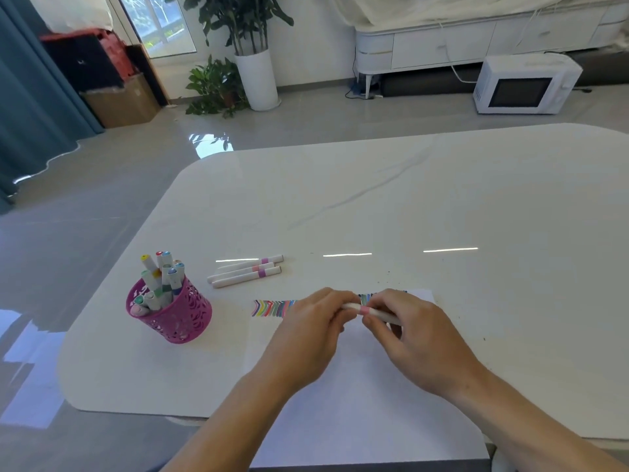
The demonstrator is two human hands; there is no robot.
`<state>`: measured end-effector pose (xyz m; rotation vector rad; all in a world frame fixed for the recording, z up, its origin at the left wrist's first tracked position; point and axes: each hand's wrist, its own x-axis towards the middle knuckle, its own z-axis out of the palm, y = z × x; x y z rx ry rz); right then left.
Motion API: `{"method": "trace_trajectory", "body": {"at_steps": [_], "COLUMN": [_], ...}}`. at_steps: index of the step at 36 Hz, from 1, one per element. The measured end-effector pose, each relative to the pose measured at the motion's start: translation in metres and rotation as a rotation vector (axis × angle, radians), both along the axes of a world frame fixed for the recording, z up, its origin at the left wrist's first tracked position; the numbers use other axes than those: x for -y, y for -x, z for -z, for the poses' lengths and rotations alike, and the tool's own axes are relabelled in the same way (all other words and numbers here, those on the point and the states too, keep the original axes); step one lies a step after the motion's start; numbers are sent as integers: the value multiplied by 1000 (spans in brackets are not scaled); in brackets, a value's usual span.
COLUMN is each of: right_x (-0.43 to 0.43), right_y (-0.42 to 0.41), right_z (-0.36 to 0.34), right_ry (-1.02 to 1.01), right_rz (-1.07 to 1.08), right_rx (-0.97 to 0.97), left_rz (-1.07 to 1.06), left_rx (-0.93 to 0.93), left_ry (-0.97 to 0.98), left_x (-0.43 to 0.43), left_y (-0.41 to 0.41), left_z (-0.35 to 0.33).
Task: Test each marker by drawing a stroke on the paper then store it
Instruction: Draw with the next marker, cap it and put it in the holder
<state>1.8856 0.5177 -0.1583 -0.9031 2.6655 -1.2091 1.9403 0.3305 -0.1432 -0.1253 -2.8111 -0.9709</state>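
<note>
A white marker with a pink band [365, 310] is held level above the paper [357, 403]. My left hand [313, 332] pinches its left end, and my right hand [408, 335] grips the barrel on the other side of the band. The sheet carries a row of coloured strokes [272, 308] along its far edge, partly hidden by my hands. Three more white markers [246, 271] lie side by side on the table beyond the sheet. A pink mesh pen cup [170, 311] at the left holds several markers.
The white table [442, 206] has a rounded left edge and a near edge just below the paper. On the floor beyond stand potted plants [238, 63], a white microwave [524, 85] and cardboard boxes [119, 103].
</note>
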Motion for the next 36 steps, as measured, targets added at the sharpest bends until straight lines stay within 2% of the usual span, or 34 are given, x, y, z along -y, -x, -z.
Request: {"method": "trace_trajectory", "body": {"at_steps": [6, 9, 21, 31, 36], "right_x": [-9, -14, -23, -29, -37], "right_y": [2, 3, 8, 8, 18], "right_z": [6, 9, 5, 0, -7], "right_ry": [-182, -246, -268, -340, -310], "right_rz": [-5, -28, 8, 33, 161], "right_rx": [-98, -111, -185, -115, 63], "left_rz": [85, 91, 64, 31, -44], "left_rx": [-3, -8, -54, -83, -120], "left_ry": [159, 124, 51, 40, 1], "left_x": [-5, -11, -24, -33, -25], "left_y": [3, 4, 6, 9, 17], "left_z": [13, 10, 9, 14, 11]}}
